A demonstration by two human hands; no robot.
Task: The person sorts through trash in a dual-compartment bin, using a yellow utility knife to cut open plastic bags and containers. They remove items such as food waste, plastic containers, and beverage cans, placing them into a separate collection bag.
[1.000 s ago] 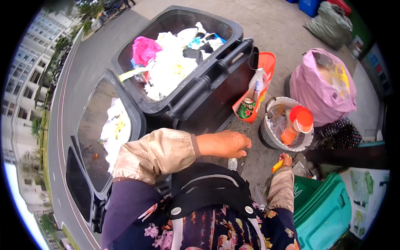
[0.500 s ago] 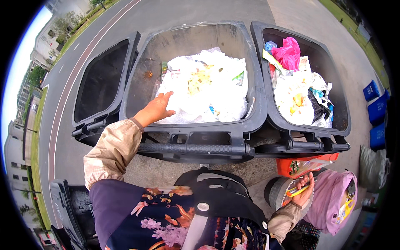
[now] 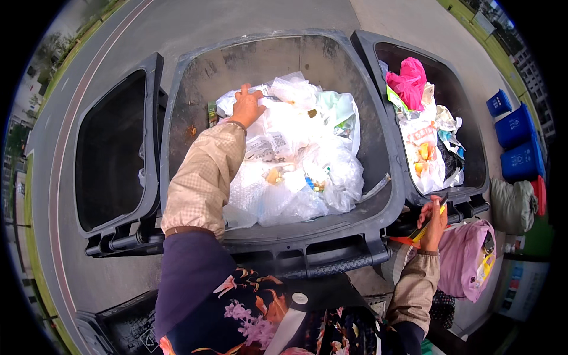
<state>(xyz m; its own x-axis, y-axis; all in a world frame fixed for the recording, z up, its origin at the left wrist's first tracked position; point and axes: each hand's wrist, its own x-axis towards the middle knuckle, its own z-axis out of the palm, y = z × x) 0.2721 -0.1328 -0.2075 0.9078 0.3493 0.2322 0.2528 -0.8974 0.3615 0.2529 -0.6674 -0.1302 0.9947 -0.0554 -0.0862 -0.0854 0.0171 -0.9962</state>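
In the large grey wheeled bin (image 3: 236, 53) in front of me lies a heap of white and clear plastic bags (image 3: 284, 148), with food scraps and bubble wrap among them. My left hand (image 3: 247, 107) is over the far left part of this heap, fingers spread and at the plastic; whether they touch it is hard to make out. A small green box (image 3: 212, 114) leans at the bin's wall just left of it. My right hand (image 3: 433, 225) is closed round a slim yellow-and-black tool (image 3: 421, 232), near the front of the right-hand bin.
The right bin (image 3: 378, 44) holds a pink bag (image 3: 408, 83), white bags and orange scraps. At left hangs an open black lid (image 3: 112, 148). Blue bins (image 3: 520, 160), a grey-green sack (image 3: 512, 204) and a pink bag with a zip (image 3: 467, 260) stand at right.
My left hand has reached farther into the bin, over the heap. My right hand has come up towards the right bin, still holding the yellow tool. The view has moved nearer the bins.
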